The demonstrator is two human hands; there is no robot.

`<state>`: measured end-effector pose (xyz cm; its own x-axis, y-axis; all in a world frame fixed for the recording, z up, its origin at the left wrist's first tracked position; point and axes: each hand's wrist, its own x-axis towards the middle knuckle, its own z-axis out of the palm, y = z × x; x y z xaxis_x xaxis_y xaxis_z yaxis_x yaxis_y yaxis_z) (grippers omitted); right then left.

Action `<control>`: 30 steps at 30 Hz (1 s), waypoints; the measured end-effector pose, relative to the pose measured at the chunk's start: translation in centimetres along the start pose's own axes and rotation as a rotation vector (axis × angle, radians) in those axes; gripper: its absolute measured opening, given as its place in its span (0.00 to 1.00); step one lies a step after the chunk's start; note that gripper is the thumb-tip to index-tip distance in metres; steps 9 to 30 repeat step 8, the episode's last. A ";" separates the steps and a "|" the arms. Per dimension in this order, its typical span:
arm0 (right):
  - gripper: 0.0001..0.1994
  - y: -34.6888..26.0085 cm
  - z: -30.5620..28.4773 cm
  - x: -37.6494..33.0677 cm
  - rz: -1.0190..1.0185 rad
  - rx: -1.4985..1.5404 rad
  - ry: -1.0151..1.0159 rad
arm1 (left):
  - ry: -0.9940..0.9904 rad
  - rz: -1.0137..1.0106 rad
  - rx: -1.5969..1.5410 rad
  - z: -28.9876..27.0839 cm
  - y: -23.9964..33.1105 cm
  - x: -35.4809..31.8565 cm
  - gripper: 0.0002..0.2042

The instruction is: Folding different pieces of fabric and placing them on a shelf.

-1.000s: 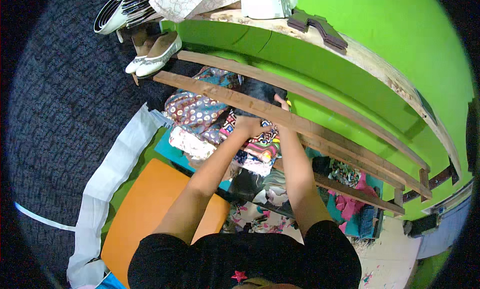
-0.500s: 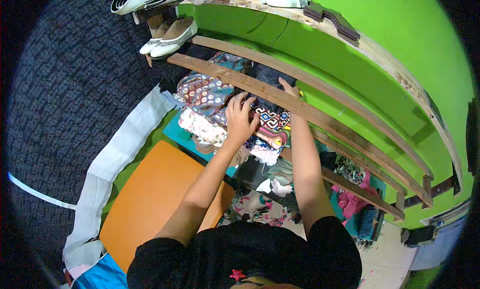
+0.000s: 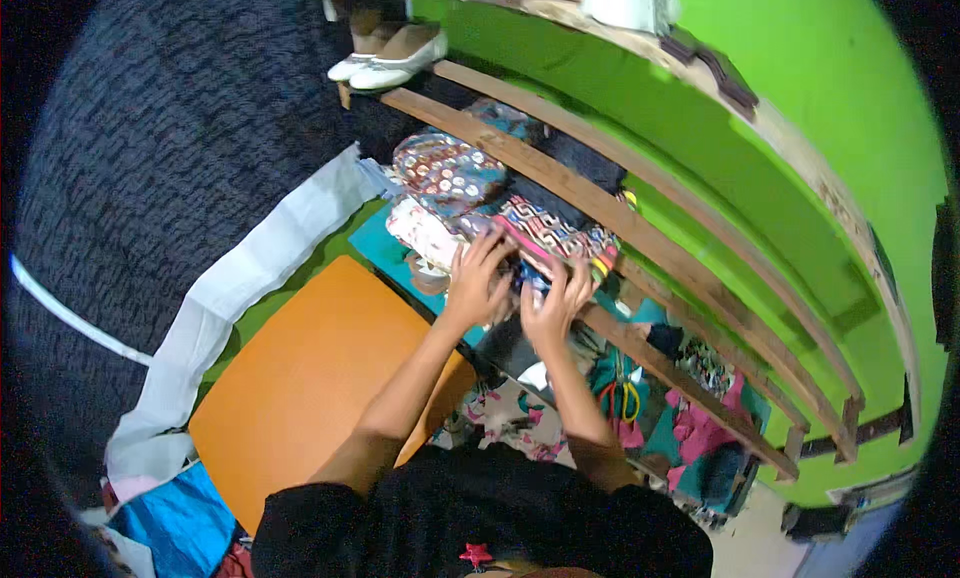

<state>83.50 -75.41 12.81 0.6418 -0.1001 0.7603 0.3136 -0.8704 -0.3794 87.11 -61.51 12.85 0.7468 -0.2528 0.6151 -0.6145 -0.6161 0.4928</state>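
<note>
Both hands (image 3: 515, 293) — now nearer, on folded cloth (image 3: 550, 240)

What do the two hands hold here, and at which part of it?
Both the left hand and the right hand grip the near edge of a folded, zigzag-patterned cloth in the pile under the wooden rail.

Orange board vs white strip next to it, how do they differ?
The orange board is a broad, flat, plain rectangle; the white strip is long, narrow and creased. The orange board lies close beside the left hand; the white strip lies further out, against the dark carpet. Both lie flat on the floor.
</note>
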 end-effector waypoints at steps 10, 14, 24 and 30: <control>0.18 -6.5 2.6 -10.6 -0.230 0.339 -0.590 | -0.250 -0.564 -0.337 -4.4 -6.7 -21.1 0.22; 0.18 -6.5 2.6 -10.6 -0.230 0.339 -0.590 | -0.250 -0.564 -0.337 -4.4 -6.7 -21.1 0.22; 0.18 -6.5 2.6 -10.6 -0.230 0.339 -0.590 | -0.250 -0.564 -0.337 -4.4 -6.7 -21.1 0.22; 0.18 -6.5 2.6 -10.6 -0.230 0.339 -0.590 | -0.250 -0.564 -0.337 -4.4 -6.7 -21.1 0.22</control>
